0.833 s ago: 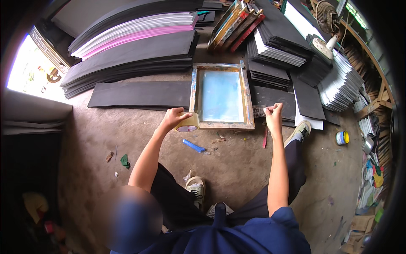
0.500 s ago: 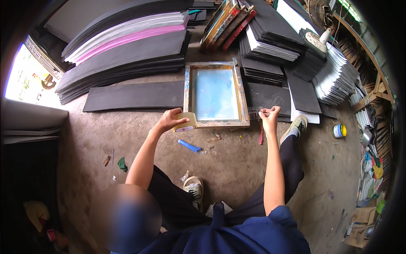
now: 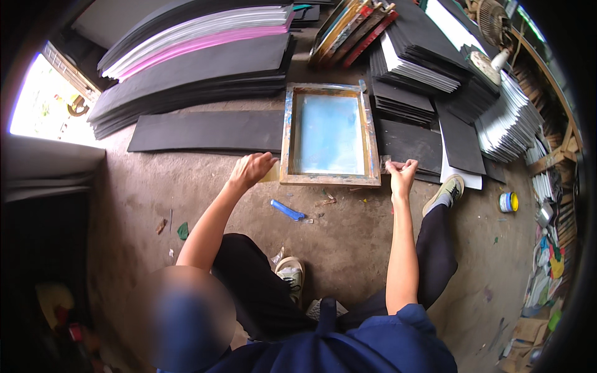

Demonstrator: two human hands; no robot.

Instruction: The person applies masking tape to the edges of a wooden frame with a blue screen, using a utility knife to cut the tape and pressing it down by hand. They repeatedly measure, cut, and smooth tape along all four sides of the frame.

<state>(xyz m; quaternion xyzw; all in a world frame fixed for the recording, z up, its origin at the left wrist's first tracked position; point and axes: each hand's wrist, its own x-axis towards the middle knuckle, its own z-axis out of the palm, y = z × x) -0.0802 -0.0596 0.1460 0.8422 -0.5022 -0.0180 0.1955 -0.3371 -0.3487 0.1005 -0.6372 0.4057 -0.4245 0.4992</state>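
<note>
A wooden screen-printing frame [image 3: 329, 181] with paint-stained edges and pale blue mesh lies before me on the floor. My left hand [image 3: 252, 171] is closed around a roll of yellowish clear tape [image 3: 271, 173], mostly hidden by my fingers, at the frame's near left corner. Beside the near right corner, my right hand [image 3: 401, 174] pinches a clear strip of tape [image 3: 384, 164]. Whether the strip runs unbroken between both hands cannot be made out. Below the frame, a blue cutter-like tool [image 3: 287, 210] lies on the concrete.
Stacks of black sheets [image 3: 199, 78] stand at the far left, more sheets [image 3: 429, 56] at the far right. Several painted frames [image 3: 351, 34] lean at the back. A yellow-rimmed tub [image 3: 508, 202] and a fan [image 3: 494, 25] are on the right. Scraps litter the floor.
My left hand has turned over the tape roll, covering more of it, and sits closer to the frame's corner. My right hand still pinches by the right corner. The whole view has shifted slightly.
</note>
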